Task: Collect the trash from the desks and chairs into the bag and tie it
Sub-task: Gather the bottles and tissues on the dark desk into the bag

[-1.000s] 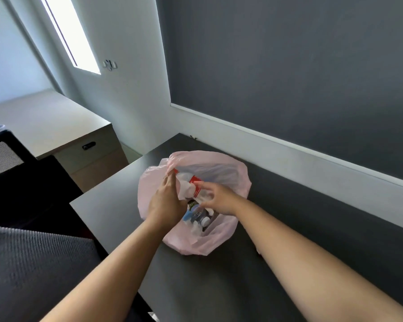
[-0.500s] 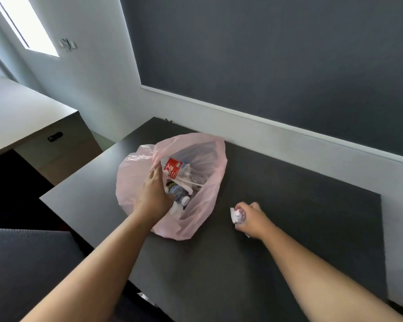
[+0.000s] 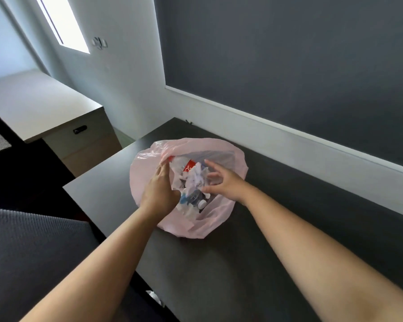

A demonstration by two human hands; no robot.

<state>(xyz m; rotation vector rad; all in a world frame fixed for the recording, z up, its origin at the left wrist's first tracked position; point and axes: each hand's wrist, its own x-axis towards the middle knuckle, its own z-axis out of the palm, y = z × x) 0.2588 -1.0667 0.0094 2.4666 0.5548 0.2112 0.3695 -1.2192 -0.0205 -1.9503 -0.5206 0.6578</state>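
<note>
A pink plastic bag (image 3: 219,219) lies open on the dark desk (image 3: 242,263). Inside it I see crumpled white paper (image 3: 194,180), a red-labelled bottle (image 3: 189,166) and a bottle with a white cap (image 3: 201,203). My left hand (image 3: 159,194) grips the bag's near-left rim and holds the mouth open. My right hand (image 3: 223,182) hovers over the bag's mouth with fingers spread and nothing in it, just right of the white paper.
A dark chair back (image 3: 33,263) fills the lower left. A small white scrap (image 3: 155,297) lies below the desk's front edge. A light wooden desk with a drawer (image 3: 79,133) stands at the left. The grey wall panel rises behind the dark desk.
My right hand carried a white paper wad from the desk, right of the bag, to the bag's mouth and let it go. My left hand kept hold of the rim.
</note>
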